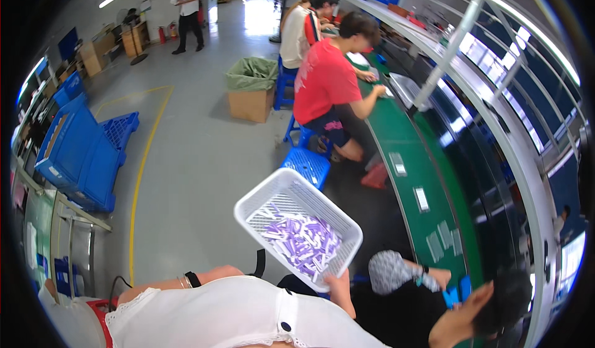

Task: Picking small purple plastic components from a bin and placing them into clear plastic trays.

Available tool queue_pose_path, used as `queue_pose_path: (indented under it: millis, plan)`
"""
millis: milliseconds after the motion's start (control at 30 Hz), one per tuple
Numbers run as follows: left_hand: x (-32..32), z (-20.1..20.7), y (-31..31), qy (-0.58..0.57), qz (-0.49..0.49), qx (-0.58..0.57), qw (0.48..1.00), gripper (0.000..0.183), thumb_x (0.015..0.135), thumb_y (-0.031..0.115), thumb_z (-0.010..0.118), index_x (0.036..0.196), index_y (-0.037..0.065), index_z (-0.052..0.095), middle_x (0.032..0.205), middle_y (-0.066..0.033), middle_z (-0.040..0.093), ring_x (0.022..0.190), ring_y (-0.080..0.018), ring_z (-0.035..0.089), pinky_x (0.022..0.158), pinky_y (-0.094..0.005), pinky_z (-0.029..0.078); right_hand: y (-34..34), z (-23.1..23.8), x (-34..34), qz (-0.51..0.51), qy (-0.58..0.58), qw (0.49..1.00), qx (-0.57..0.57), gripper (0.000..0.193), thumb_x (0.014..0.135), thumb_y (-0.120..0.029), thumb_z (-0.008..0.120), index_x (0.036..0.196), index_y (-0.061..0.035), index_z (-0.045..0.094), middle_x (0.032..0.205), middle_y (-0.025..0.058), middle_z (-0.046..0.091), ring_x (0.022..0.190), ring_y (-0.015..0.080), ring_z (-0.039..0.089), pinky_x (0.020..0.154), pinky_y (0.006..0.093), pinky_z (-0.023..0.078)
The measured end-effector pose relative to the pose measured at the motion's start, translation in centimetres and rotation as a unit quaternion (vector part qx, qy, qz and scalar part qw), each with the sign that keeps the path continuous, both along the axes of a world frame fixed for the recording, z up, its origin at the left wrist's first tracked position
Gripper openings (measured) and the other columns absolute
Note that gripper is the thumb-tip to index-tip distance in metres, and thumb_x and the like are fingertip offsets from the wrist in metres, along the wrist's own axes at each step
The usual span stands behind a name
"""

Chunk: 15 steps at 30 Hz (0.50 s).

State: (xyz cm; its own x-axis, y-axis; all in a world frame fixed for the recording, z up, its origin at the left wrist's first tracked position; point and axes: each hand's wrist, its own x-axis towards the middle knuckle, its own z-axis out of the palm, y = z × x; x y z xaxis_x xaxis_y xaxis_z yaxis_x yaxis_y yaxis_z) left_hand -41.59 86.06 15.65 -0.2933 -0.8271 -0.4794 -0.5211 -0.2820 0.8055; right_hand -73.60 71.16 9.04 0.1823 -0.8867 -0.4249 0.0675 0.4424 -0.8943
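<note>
A white plastic basket (253, 207) with slatted sides is held out in front of my body, tilted so its inside shows. Many small purple and white stick-like pieces (304, 239) lie loose in it. My right hand (338, 288) is closed on the basket's near right corner. Bent across my waist, my left arm carries a black wristband and thin bracelets. My left hand (221, 273) rests against the front of my white shirt, apart from the basket, and its fingers are hidden.
A green-topped workbench (406, 180) runs along the right, with people seated at it. Close by on my right are a person in a patterned cap (387, 272) and another's hand (462, 317). Blue stools (308, 165), a lined carton (249, 103) and a blue pallet (118, 131) stand around.
</note>
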Motion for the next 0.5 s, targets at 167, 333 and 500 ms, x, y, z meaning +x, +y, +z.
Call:
queue_pose_path:
  millis: [167, 333, 500]
  plan:
    - [2.4, 0.7, -7.3, 0.011, 0.129, -0.008, 0.992, 0.024, 0.088, 0.026, 0.06, 0.092, 0.003, 0.065, 0.088, -0.012, 0.066, 0.081, -0.0271, 0.063, 0.073, -0.0377, 0.049, -7.7, -0.5, 1.2, -0.045, -0.078, 0.996, 0.018, 0.071, 0.06, 0.011, 0.049, 0.129, 0.0028, 0.039, 0.12, 0.0181, 0.054, 0.108, 0.0312, 0.058, 0.093, 0.0388, 0.048]
    - [3.2, 2.2, -15.1, 0.035, 0.17, 0.04, 0.984, 0.023, 0.088, 0.025, 0.061, 0.091, 0.003, 0.065, 0.088, -0.0116, 0.066, 0.08, -0.0253, 0.063, 0.073, -0.0363, 0.049, -17.9, 1.3, 1.2, -0.056, -0.001, 0.998, -0.002, 0.072, 0.061, 0.013, 0.048, 0.131, 0.0023, 0.037, 0.121, 0.0179, 0.054, 0.109, 0.0305, 0.058, 0.091, 0.0397, 0.049]
    - [5.6, 2.8, -24.2, 0.054, 0.089, 0.128, 0.986, 0.022, 0.087, 0.024, 0.062, 0.091, 0.003, 0.065, 0.088, -0.0113, 0.066, 0.08, -0.0236, 0.063, 0.073, -0.035, 0.049, -24.3, 4.8, 1.9, -0.074, 0.003, 0.997, 0.0, 0.069, 0.064, 0.011, 0.05, 0.131, 0.0018, 0.038, 0.117, 0.0137, 0.056, 0.106, 0.0257, 0.058, 0.089, 0.0356, 0.048]
